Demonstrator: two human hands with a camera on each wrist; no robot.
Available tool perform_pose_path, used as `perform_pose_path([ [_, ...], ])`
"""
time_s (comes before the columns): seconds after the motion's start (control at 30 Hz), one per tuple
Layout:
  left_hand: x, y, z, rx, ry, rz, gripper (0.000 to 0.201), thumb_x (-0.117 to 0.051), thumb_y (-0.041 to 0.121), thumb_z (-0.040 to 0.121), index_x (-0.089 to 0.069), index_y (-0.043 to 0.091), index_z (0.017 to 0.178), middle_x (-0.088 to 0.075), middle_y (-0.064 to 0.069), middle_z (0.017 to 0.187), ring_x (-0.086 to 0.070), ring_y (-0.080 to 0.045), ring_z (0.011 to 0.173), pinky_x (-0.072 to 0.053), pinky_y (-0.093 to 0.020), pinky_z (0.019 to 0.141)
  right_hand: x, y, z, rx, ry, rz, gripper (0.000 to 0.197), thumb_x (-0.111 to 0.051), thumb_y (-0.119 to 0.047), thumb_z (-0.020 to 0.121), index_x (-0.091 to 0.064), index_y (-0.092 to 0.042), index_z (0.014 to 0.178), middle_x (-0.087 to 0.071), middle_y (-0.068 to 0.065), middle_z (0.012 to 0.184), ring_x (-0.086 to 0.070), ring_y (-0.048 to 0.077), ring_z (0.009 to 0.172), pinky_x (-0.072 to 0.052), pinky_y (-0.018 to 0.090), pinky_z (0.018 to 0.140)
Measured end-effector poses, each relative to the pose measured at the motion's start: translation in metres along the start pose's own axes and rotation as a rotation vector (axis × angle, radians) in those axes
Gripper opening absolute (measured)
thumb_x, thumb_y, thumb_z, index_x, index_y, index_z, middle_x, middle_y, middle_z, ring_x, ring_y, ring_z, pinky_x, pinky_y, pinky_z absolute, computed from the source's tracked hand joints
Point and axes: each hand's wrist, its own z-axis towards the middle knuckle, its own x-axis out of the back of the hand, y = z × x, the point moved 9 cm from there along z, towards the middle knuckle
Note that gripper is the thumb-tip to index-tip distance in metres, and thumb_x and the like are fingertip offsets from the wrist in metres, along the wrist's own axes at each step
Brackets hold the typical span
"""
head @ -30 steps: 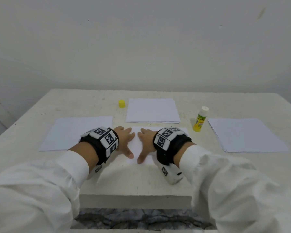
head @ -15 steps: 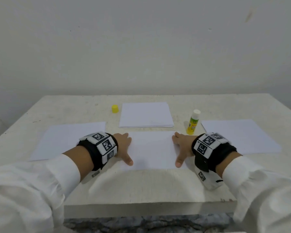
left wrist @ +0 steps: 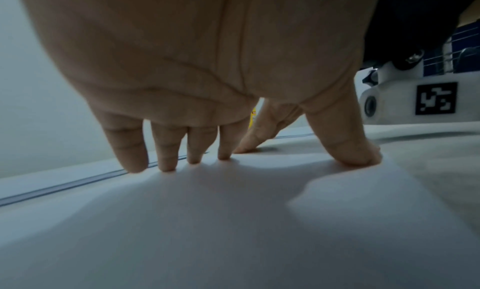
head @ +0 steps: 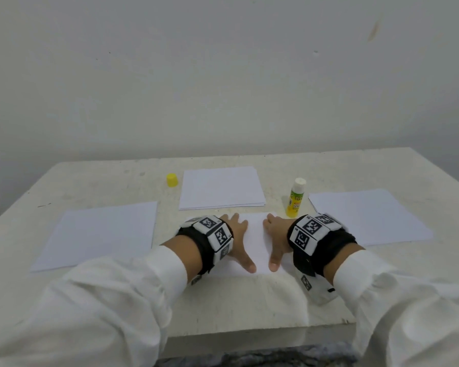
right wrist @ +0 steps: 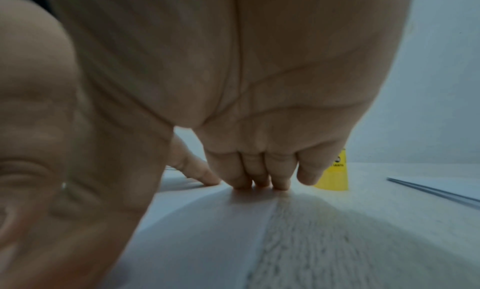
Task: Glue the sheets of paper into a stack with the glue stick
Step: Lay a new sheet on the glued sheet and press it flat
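Two hands press flat on one white sheet of paper (head: 257,242) at the near middle of the pale stone table (head: 104,181). The left hand (head: 236,239) has its fingers spread and straight, with the tips pushing down on the sheet; it grips nothing. The right hand (head: 276,239) is flat too, fingers close together and thumb stretched toward the near edge, and it also grips nothing. In the wrist views the left fingertips (left wrist: 135,166) and the right fingertips (right wrist: 259,182) touch the paper.

From that sheet, a neat stack of white paper (head: 220,188) lies at 12 o'clock, just beyond it. A yellow glue stick with a white top (head: 296,198) stands upright at 2 o'clock, near the right hand, with its cap off. The small yellow cap (head: 172,180) sits at 11 o'clock, beside the far stack. One more flat white paper pile (head: 98,234) lies at 9 o'clock, and another white paper pile (head: 376,215) lies at 3 o'clock.

White sleeves (head: 117,300) cover both arms, and black wristbands with square marks (head: 215,234) wrap both wrists.
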Motion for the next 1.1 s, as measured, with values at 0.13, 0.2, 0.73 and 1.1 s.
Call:
perform_pose_path([
  [0.13,-0.012,-0.041,-0.015,0.084,-0.053,0.006,0.124,-0.07,0.07,0.065,-0.003,0.01,0.152,-0.003,-0.011,0.159,-0.016,-0.029,0.144,-0.021,-0.044,0.114,0.002,-0.001,-0.002,0.018,0.008,0.015,0.108,-0.077,-0.043,0.073,-0.01,-0.002,0.149,-0.016,0.009,0.154,-0.027,0.026,0.139,-0.031,0.04,0.108],
  [0.2,-0.019,-0.062,-0.023,0.112,-0.082,0.018,0.126,-0.07,0.07,0.065,-0.003,0.007,0.151,-0.002,-0.012,0.159,-0.016,-0.029,0.144,-0.022,-0.045,0.113,0.002,-0.001,-0.004,0.027,0.014,0.026,0.105,-0.077,-0.042,0.073,-0.014,-0.002,0.147,-0.02,0.009,0.152,-0.029,0.026,0.137,-0.032,0.04,0.107],
  [0.73,-0.039,-0.1,-0.038,0.111,-0.132,0.062,0.129,-0.074,0.061,0.068,0.012,0.011,0.151,0.011,-0.005,0.16,-0.003,-0.029,0.147,-0.017,-0.045,0.115,-0.002,-0.131,-0.036,0.419,-0.074,-0.233,0.064,-0.036,-0.018,0.1,-0.001,-0.038,0.15,0.012,0.002,0.159,-0.004,0.025,0.147,-0.016,0.043,0.116],
  [1.1,-0.036,-0.102,-0.038,0.105,-0.103,0.062,0.13,-0.076,0.063,0.064,0.006,0.012,0.151,0.004,-0.004,0.16,-0.009,-0.028,0.145,-0.021,-0.047,0.115,0.015,-0.089,0.011,0.233,-0.031,-0.069,0.116,-0.068,-0.056,0.076,0.011,-0.016,0.151,0.014,0.003,0.159,0.003,0.021,0.147,-0.008,0.045,0.118],
])
